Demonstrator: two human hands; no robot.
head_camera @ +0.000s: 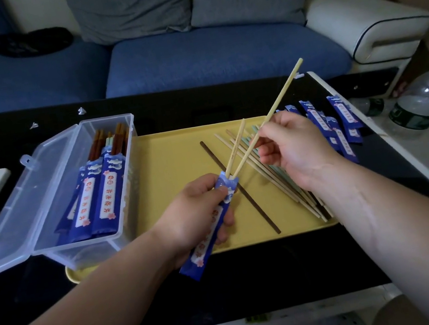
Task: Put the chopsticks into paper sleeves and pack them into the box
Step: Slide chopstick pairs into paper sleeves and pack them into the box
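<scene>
Forearms come in from the bottom corners. Centre frame, the left hand [201, 207] grips a blue paper sleeve [206, 238] near its open top, with one pale chopstick [236, 147] already poking out. The right hand [290, 146] pinches a second chopstick [280, 102], lower tip right at the sleeve mouth. Loose chopsticks [276, 180] lie on the yellow tray [171, 152] under that hand. The clear box [71, 202] sits at left, lid open, sleeved pairs inside. Spare sleeves [341, 122] lie at right.
</scene>
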